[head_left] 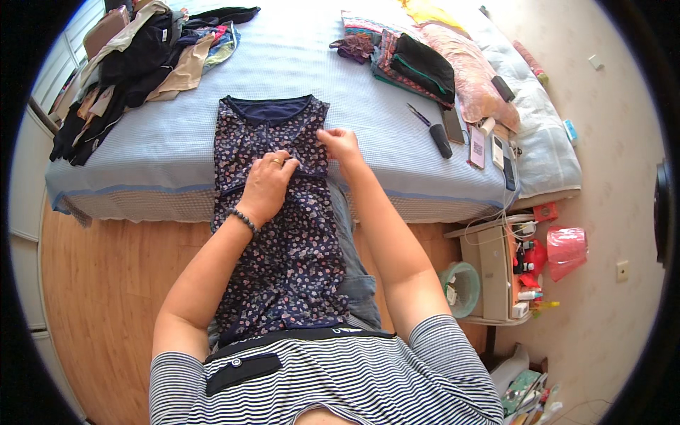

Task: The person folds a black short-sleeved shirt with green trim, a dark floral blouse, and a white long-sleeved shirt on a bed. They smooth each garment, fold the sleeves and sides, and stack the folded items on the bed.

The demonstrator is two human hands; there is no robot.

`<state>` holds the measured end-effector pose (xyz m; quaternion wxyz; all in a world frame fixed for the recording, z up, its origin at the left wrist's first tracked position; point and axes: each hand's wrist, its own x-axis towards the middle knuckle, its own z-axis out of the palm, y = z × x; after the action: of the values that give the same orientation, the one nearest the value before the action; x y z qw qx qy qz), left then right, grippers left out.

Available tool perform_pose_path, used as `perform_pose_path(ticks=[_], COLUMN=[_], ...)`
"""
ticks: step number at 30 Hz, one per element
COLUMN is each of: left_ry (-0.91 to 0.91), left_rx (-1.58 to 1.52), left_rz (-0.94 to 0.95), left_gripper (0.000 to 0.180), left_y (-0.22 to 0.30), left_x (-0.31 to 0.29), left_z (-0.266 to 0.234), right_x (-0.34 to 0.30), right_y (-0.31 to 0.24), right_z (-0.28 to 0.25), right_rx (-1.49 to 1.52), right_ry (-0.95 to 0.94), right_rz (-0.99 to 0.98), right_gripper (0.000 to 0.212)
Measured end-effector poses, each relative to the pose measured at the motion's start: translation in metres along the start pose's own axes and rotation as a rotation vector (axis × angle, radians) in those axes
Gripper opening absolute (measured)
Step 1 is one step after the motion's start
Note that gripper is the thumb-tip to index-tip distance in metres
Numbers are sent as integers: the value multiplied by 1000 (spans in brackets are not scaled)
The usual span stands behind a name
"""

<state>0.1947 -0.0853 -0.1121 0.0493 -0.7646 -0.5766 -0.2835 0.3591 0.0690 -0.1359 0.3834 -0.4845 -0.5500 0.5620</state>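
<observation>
At the far left, pale cupboard doors (pixel 23 276) stand beside the wooden floor (pixel 120 276), and I see a loose heap of clothes (pixel 145 60), black, beige and white, spilling over a corner of the bed (pixel 170 134) with its light blue cover. Next along is the dark floral garment (pixel 294 234), its neckline flat on the bed, its body hanging over the near edge and reaching down to the person's waist. The left hand (pixel 266 185), with a ring and a dark beaded bracelet, rests on the middle of it, fingers bent and drawn close together; whether cloth is pinched beneath them I can't tell. The right hand (pixel 341 146) is at the garment's right-hand edge, a little farther up, thumb and fingers brought narrowly together there, though I can't make out whether they grip the fabric. Farther right lie a pen (pixel 418 114), a folded pile of clothes (pixel 423 67), a dark case (pixel 440 141), a pinkish pillow (pixel 464 67) and a phone (pixel 477 150). Below them, on the floor, a greenish bin (pixel 462 289) stands beside a small cabinet (pixel 494 273), with a pink lampshade (pixel 567 244) beyond.
</observation>
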Motion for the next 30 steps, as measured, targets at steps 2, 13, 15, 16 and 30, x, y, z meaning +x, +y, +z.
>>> perform_pose_path(ticks=[2, 13, 15, 16, 30], left_ry=[-63, 33, 24, 62, -127], left_rx=[32, 147, 62, 15, -242], left_rz=[-32, -58, -24, -3, -51], left_gripper=[30, 30, 36, 36, 56], left_y=[1, -9, 2, 5, 13], left_x=[2, -4, 2, 4, -2], left_z=[1, -2, -6, -3, 33], right_x=[18, 54, 79, 76, 91], right_y=[-15, -30, -13, -14, -7], right_z=[8, 22, 7, 8, -17], right_rx=[-90, -291, -351, -295, -726], right_ry=[11, 99, 195, 166, 214], right_rz=[63, 129, 2, 25, -37], right_gripper=[31, 29, 31, 29, 35])
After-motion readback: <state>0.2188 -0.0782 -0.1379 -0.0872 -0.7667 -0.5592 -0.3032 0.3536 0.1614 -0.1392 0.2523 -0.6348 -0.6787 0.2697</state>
